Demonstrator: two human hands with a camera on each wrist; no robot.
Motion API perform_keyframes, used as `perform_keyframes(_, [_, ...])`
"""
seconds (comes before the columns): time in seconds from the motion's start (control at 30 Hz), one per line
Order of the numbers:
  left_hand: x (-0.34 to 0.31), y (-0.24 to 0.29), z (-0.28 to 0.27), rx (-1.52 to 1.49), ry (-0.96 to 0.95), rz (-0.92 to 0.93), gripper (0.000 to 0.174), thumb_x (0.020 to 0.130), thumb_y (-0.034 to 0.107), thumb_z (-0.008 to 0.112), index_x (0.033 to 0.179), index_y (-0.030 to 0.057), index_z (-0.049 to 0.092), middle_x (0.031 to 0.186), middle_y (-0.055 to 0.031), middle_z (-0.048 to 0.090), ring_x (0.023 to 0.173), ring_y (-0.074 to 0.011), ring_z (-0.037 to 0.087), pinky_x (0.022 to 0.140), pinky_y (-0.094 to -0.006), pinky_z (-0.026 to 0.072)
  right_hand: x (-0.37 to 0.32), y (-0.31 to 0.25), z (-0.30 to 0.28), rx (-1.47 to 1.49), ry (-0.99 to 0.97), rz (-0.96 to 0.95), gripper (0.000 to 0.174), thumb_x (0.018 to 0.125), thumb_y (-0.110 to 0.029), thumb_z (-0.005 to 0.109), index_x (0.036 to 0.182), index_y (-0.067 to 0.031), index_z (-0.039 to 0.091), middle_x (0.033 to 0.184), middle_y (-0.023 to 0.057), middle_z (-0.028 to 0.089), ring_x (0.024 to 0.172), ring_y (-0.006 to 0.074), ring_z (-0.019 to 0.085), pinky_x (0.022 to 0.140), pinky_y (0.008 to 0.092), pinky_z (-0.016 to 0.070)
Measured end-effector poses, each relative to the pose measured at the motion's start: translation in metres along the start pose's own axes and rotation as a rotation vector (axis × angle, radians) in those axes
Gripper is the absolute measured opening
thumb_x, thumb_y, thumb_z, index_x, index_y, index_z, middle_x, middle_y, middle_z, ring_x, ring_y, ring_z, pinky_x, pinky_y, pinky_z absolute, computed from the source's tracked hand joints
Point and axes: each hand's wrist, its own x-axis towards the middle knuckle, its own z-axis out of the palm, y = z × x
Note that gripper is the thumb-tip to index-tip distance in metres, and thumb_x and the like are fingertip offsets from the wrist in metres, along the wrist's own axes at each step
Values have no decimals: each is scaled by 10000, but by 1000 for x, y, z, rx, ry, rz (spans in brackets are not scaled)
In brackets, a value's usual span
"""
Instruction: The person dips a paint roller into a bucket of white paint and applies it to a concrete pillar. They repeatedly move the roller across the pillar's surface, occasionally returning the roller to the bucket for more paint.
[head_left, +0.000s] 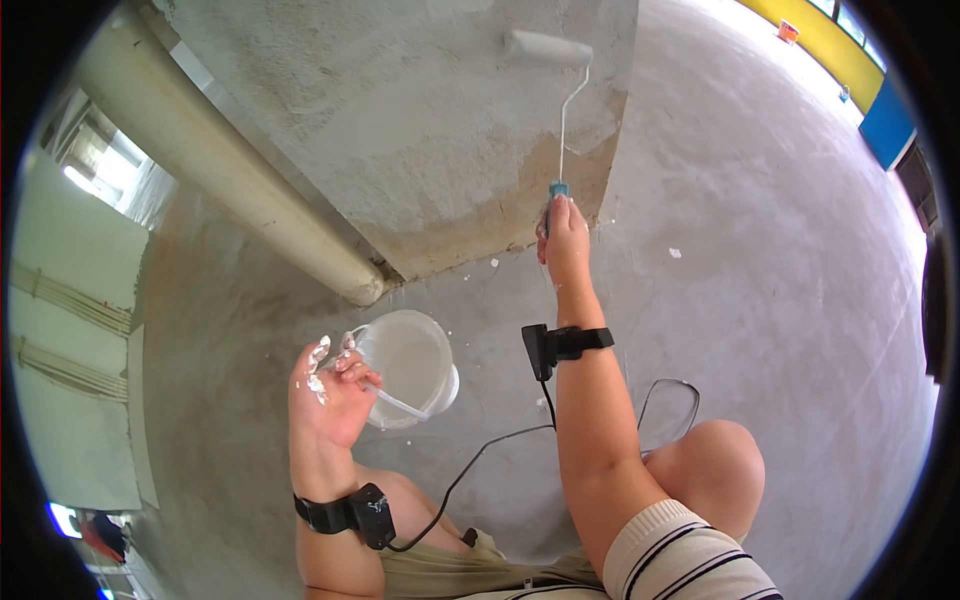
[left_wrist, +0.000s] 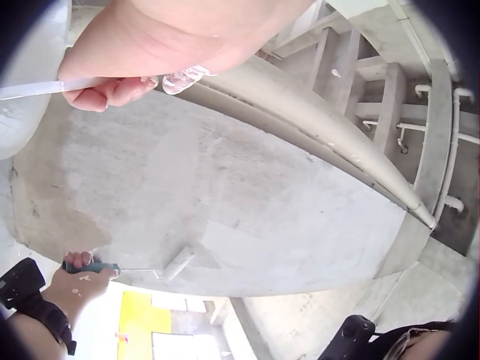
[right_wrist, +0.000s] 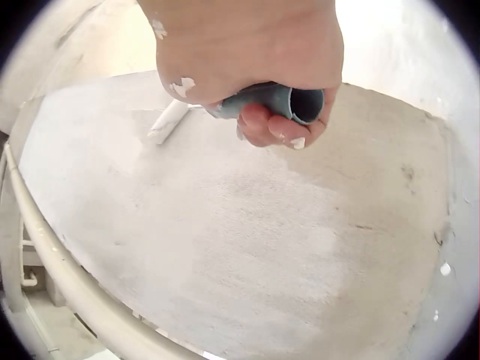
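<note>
My right hand [head_left: 567, 240] grips the blue-green handle [head_left: 558, 190] of a paint roller, whose white sleeve [head_left: 550, 48] lies against the grey wall [head_left: 400, 120] near its right edge. In the right wrist view the fingers [right_wrist: 259, 124] are curled round the hollow handle [right_wrist: 306, 105]. My left hand [head_left: 335, 395], spotted with white paint, holds the thin white bail [head_left: 400, 403] of a white bucket [head_left: 450, 350] with curled fingers. The left wrist view shows the bail [left_wrist: 30, 90] running under those fingers [left_wrist: 112, 91] to the bucket [left_wrist: 22, 127].
A thick pale pipe [head_left: 230, 180] runs along the wall's left side down to the floor. White drops [head_left: 675, 253] dot the grey floor [head_left: 760, 250]. A black cable [head_left: 460, 468] links the wrist cameras near my bare knee [head_left: 715, 465]. A blue panel [head_left: 887, 125] stands far right.
</note>
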Motion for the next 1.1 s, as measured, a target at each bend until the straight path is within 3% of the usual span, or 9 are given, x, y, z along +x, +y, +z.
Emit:
perform_keyframes(0.07, [1, 0, -1, 9, 0, 1, 272, 820, 250, 574, 978, 44, 492, 650, 21, 423, 572, -99, 419, 719, -295, 362, 12, 55, -7, -277, 128, -89, 378, 965, -342, 420, 864, 1, 543, 656, 106, 546, 584, 221, 545, 551, 362, 425])
perform_keyframes(0.1, [1, 1, -2, 13, 0, 4, 270, 822, 254, 570, 973, 43, 496, 650, 21, 423, 573, -100, 419, 719, -297, 363, 14, 86, -10, -406, 173, -77, 397, 957, -347, 409, 929, 19, 562, 771, 209, 611, 740, 378, 590, 670, 450, 436])
perform_keyframes(0.23, [2, 1, -2, 14, -2, 1, 271, 826, 258, 562, 975, 42, 495, 651, 21, 422, 577, -103, 422, 720, -299, 364, -43, 161, -3, -653, 169, 43, 468, 957, -369, 368, 1020, 45, 576, 1003, 303, 593, 986, 468, 538, 834, 496, 417])
perform_keyframes(0.4, [1, 2, -3, 0, -19, -4, 272, 836, 258, 554, 987, 42, 488, 657, 17, 421, 582, -107, 423, 719, -301, 367, -85, 230, -16, -503, -35, 496, 513, 938, -429, 401, 990, 46, 589, 944, 284, 615, 959, 453, 553, 833, 482, 425])
perform_keyframes(0.47, [1, 2, -3, -1, -24, 2, 273, 840, 259, 552, 991, 42, 486, 659, 15, 423, 584, -107, 425, 720, -301, 369, -85, 241, -25, -596, -10, 411, 482, 943, -417, 415, 901, 29, 591, 806, 215, 631, 773, 360, 618, 701, 440, 465])
perform_keyframes(0.57, [1, 3, -6, 14, -49, 3, 274, 847, 261, 548, 996, 40, 484, 664, 13, 428, 585, -105, 425, 723, -301, 371, -84, 193, -13, -320, 49, 462, 447, 957, -400, 406, 837, 5, 552, 658, 105, 561, 569, 207, 564, 526, 348, 437])
perform_keyframes(0.63, [1, 3, -3, 37, -86, -2, 274, 852, 261, 544, 1001, 39, 484, 669, 14, 433, 582, -101, 419, 722, -297, 368, -78, 177, -6, -52, 167, 257, 398, 969, -377, 393, 786, -38, 492, 576, 23, 446, 446, 101, 429, 390, 277, 342])
perform_keyframes(0.93, [2, 2, -4, 11, -72, 1, 261, 852, 248, 543, 999, 38, 489, 646, 16, 411, 567, -96, 399, 707, -291, 359, 8, 32, 2, 480, 116, 111, 455, 957, -496, 364, 743, -97, 411, 502, 32, 394, 345, 159, 350, 326, 303, 312])
perform_keyframes(1.1, [2, 1, 1, 52, -50, 4, 251, 853, 252, 540, 984, 41, 502, 628, 25, 396, 548, -92, 381, 681, -283, 350, 17, 44, -15, 422, 155, 154, 455, 956, -506, 356, 774, -95, 428, 494, 46, 418, 333, 170, 379, 319, 317, 315])
